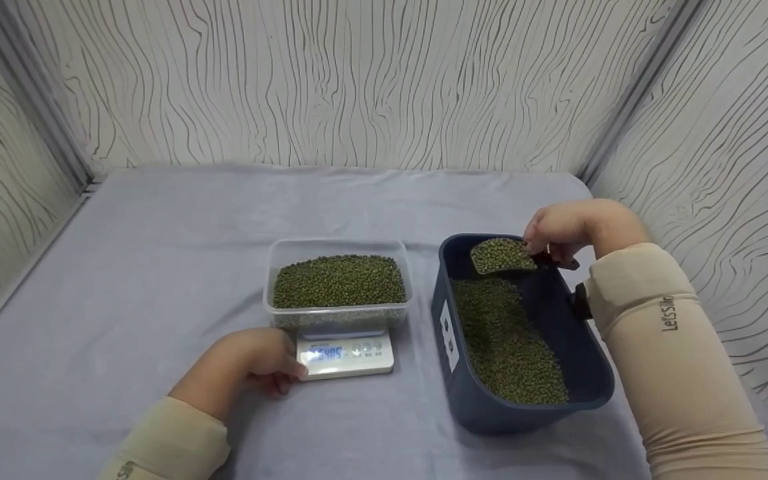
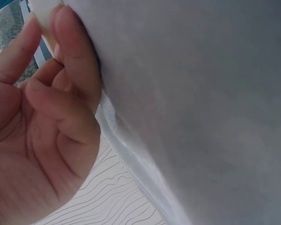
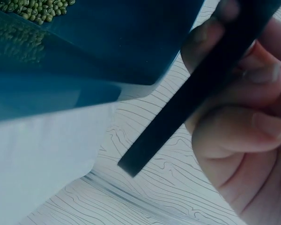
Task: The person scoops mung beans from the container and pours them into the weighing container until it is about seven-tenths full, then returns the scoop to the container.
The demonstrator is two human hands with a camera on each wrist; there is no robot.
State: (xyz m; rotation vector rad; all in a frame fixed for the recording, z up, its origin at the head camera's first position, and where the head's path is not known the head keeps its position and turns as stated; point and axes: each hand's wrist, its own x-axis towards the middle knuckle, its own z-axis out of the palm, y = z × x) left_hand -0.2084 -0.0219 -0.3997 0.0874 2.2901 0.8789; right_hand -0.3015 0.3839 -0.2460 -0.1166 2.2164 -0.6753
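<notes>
My left hand (image 1: pixel 264 360) pinches the left front corner of a white digital kitchen scale (image 1: pixel 351 368) between thumb and finger. Its display glows blue, the digits blurred. On the scale stands a clear plastic box (image 1: pixel 379 317) well filled with green mung beans (image 1: pixel 341 280). To the right, my right hand (image 1: pixel 567 230) grips the black handle of a scoop (image 3: pixel 178 112) heaped with mung beans. The scoop is over the far end of a dark blue bin (image 1: pixel 491 419). More mung beans (image 1: pixel 517 340) lie in the bin, mostly along its left side.
A pale lavender cloth (image 1: pixel 157 267) covers the table. Wood-grain patterned panels (image 1: pixel 357 80) enclose it at the back and both sides, with grey posts at the corners. The bin has a white label (image 1: pixel 449 335) on its left wall.
</notes>
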